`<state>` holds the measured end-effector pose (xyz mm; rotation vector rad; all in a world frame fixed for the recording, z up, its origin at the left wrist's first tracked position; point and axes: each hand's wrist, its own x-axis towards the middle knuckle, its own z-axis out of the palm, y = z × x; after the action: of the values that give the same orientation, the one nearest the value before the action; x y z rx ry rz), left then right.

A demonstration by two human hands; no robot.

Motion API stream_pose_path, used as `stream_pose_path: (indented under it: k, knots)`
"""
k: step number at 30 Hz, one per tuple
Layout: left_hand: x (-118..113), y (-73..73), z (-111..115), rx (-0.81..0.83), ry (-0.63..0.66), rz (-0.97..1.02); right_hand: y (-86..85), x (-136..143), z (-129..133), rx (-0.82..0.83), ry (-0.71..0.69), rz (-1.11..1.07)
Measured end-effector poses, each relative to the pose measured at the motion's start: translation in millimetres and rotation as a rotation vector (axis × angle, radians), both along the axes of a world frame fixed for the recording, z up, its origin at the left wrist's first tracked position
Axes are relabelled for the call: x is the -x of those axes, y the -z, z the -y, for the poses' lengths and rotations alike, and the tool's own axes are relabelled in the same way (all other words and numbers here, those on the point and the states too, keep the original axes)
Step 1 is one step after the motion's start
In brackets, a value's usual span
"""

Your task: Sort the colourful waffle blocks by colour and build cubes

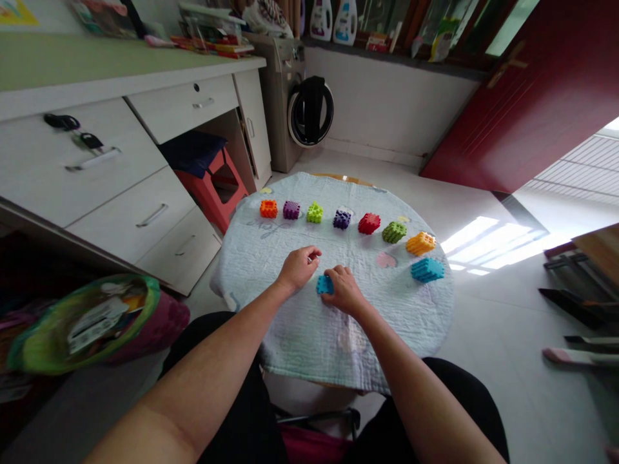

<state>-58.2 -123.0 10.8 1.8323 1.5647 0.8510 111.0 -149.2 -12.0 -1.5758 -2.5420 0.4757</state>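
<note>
Blue piece (324,284), flat, notched edge, right end hidden, lying on crinkled pale cloth (309,341) | right hand (344,289): fingers grasping it | left hand (298,267): fingers curled, contents cannot be told | eight knobbly coloured blocks (342,220), arced along worktop (345,179) | cloth script (271,225): faint | bottles (345,24): tops cut off, labels illegible

The right hand (346,290) grasps a notched blue piece (323,285).
</note>
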Motion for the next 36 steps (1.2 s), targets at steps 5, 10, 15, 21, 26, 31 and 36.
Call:
stream_pose_path:
  k: [5,10,15,21,26,31,36]
  knots:
    - [2,2.1,-2,0.024,0.027,-0.043,-18.9,-32,5,0.017,0.027,-0.037]
    - [2,4.6,-2,0.041,0.057,-0.092,-53.5,-102,2,-0.050,0.164,-0.116]
    - [0,4.7,-1,0.045,0.077,-0.118,-74.7,-186,-9,-0.146,0.376,-0.057]
    - [-1,6.7,-1,0.054,0.092,-0.146,-71.7,-255,-30,-0.161,0.547,0.087]
    - [-1,6.1,0,0.068,0.093,-0.166,-59.2,-269,-41,-0.093,0.511,0.117]
    - [-2,5.6,0,0.066,0.093,-0.165,-50.8,-269,-45,-0.079,0.488,0.111]
    - [-2,7.8,0,0.062,0.102,-0.184,-45.6,-269,-46,-0.053,0.506,0.098]
